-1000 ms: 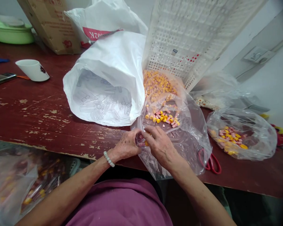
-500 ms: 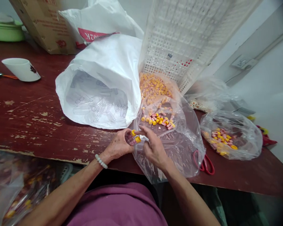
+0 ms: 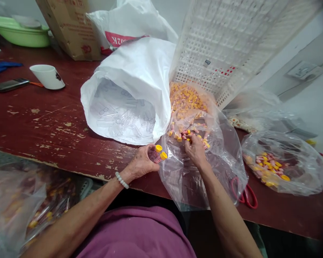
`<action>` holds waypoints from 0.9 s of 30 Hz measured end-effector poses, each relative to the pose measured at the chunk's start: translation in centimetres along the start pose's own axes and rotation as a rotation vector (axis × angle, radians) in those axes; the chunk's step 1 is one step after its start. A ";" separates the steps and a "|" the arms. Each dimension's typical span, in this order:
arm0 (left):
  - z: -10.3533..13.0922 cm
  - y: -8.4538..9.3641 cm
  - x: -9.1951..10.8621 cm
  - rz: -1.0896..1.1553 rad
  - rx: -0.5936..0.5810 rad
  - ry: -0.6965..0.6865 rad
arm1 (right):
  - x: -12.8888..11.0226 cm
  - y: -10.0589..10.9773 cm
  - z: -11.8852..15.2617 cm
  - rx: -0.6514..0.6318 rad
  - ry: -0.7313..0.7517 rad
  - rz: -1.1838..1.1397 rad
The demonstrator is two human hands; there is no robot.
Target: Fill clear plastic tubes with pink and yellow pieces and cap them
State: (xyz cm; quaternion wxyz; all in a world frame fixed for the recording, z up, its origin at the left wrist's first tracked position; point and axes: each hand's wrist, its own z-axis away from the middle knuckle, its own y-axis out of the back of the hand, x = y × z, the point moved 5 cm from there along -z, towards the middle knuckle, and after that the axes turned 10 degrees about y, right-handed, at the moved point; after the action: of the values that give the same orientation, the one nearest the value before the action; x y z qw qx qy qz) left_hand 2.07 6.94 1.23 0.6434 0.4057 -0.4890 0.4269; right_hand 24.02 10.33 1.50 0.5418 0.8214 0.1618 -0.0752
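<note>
My left hand (image 3: pixel 141 163), a bead bracelet on its wrist, is closed around clear tubes (image 3: pixel 154 154) topped with yellow caps (image 3: pixel 163 155); two caps show beyond the fingers. Pink patterned bodies are visible inside the tubes. To the right, my right hand (image 3: pixel 196 150) reaches into the mouth of a clear plastic bag (image 3: pixel 177 182). Its fingertips are pinched on a small yellow-and-pink capped piece (image 3: pixel 187 132), partly hidden by the fingers. More such pieces (image 3: pixel 188 96) are heaped deeper in that bag. Left of it lies a white sack (image 3: pixel 140 61), its mouth open on loose clear tubes (image 3: pixel 129 118).
Red-handled scissors (image 3: pixel 249 197) lie by the bag at the table's front edge. Farther right sits another clear bag (image 3: pixel 307 168) of capped pieces. A white basket (image 3: pixel 196 46) stands behind. Leftward are a white cup (image 3: pixel 48 78), a phone (image 3: pixel 10 85) and a carton (image 3: pixel 72 32).
My right hand has moved from beside the left hand, forward and right to the capped pieces in the bag. My left hand keeps its tubes. The view has shifted left.
</note>
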 end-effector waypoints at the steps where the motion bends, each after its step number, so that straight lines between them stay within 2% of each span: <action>1: 0.0 -0.1 -0.1 0.001 -0.009 0.026 | -0.9 0.8 0.4 0.021 0.006 -0.125; 4: -0.1 -0.7 -0.4 -0.036 -0.043 0.063 | -5.2 3.6 1.4 0.028 0.162 -0.479; 7: -0.1 -1.3 -0.3 -0.135 -0.070 -0.018 | -9.8 5.5 2.3 -0.037 0.405 -0.517; 10: 0.0 -1.7 -0.1 -0.267 -0.093 -0.109 | -12.0 5.8 2.8 -0.120 0.532 -0.500; 13: 0.2 -1.8 0.2 -0.335 -0.097 -0.139 | -12.1 5.7 2.9 -0.132 0.513 -0.517; 16: 0.3 -1.7 0.3 -0.323 -0.100 -0.117 | -11.4 5.7 3.0 -0.045 0.443 -0.487; 18: 0.4 -1.7 0.3 -0.315 -0.093 -0.110 | -11.4 5.4 3.5 -0.018 0.460 -0.406; 23: 0.5 -1.5 0.1 -0.304 -0.076 -0.144 | -12.4 3.8 5.3 -0.099 0.480 -0.189; 27: 0.3 -1.0 0.0 -0.254 -0.050 -0.084 | -12.3 3.1 4.9 -0.120 0.465 -0.304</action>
State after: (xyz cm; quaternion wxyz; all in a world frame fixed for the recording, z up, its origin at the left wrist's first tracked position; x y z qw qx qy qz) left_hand 2.97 6.40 1.20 0.6811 0.4657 -0.4707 0.3125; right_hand 13.88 2.47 5.90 0.5203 0.7494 0.4070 0.0445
